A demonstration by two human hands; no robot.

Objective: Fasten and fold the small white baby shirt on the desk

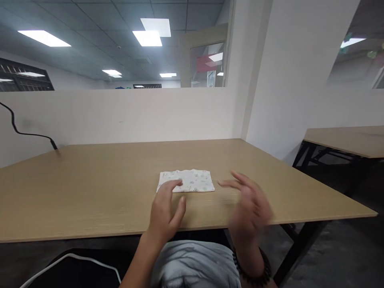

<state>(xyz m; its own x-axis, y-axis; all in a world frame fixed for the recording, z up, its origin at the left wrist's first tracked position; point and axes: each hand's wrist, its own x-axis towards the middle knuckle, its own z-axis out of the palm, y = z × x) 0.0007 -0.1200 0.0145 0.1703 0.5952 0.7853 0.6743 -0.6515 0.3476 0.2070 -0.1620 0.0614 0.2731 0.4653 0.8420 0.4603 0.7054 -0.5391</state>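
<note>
A folded white cloth with a small coloured print lies flat on the wooden table, close to its front edge. My left hand is over the cloth's lower left corner, thumb and fingers apart, holding nothing. Whether its fingertips touch the fabric I cannot tell. To the right of the cloth is my right hand, raised and smeared by motion. Its fingers point left, apart from one another, and nothing shows in them. A dark beaded bracelet circles the right wrist.
A black cable comes down onto the table at the back left. Behind the table stands a low white wall with a window above it. Another table is off to the right. A white cord hangs over something black at lower left.
</note>
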